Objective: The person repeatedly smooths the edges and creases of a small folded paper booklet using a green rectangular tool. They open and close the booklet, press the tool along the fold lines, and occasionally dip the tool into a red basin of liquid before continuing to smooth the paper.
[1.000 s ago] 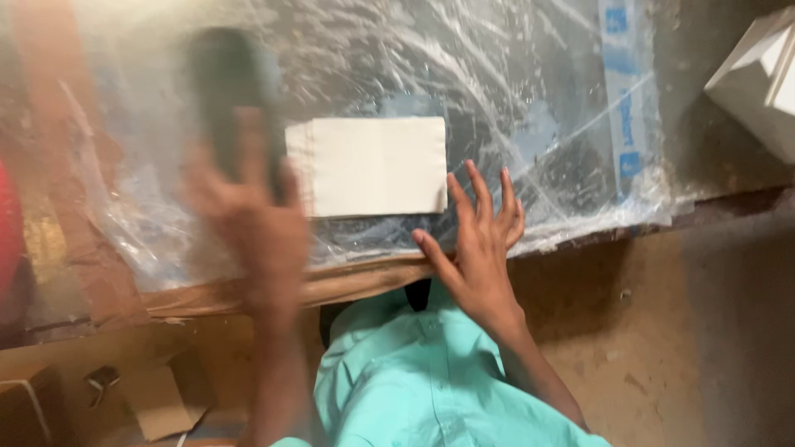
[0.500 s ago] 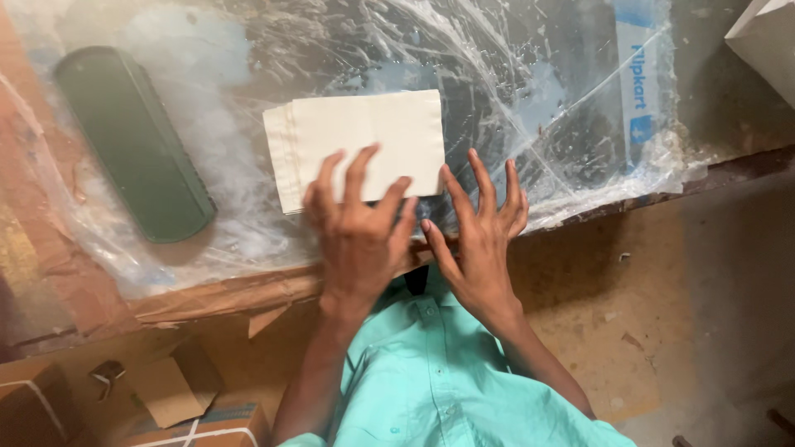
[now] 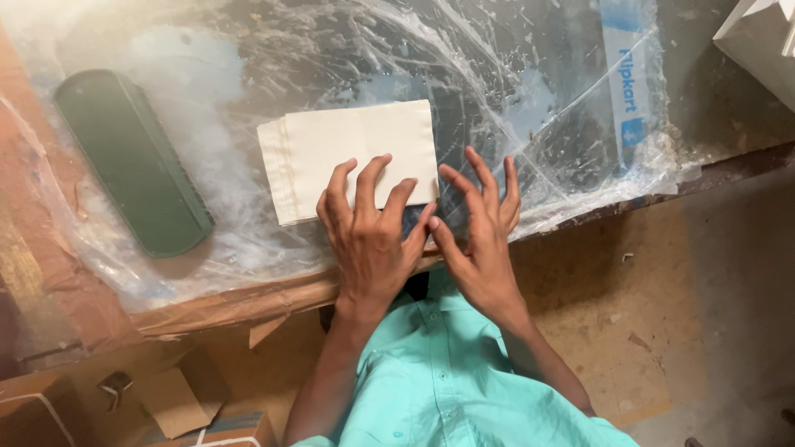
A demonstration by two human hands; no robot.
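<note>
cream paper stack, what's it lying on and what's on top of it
The cream paper stack lies on a clear plastic sheet spread over the table. The left hand rests on its near edge, fingers spread. What lies directly beneath the stack is covered.

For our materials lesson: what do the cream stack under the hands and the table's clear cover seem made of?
Cream stack: likely paper, matte, with layered edges at its left side. Clear cover: thin plastic film, glossy, wrinkled and glinting.
</note>
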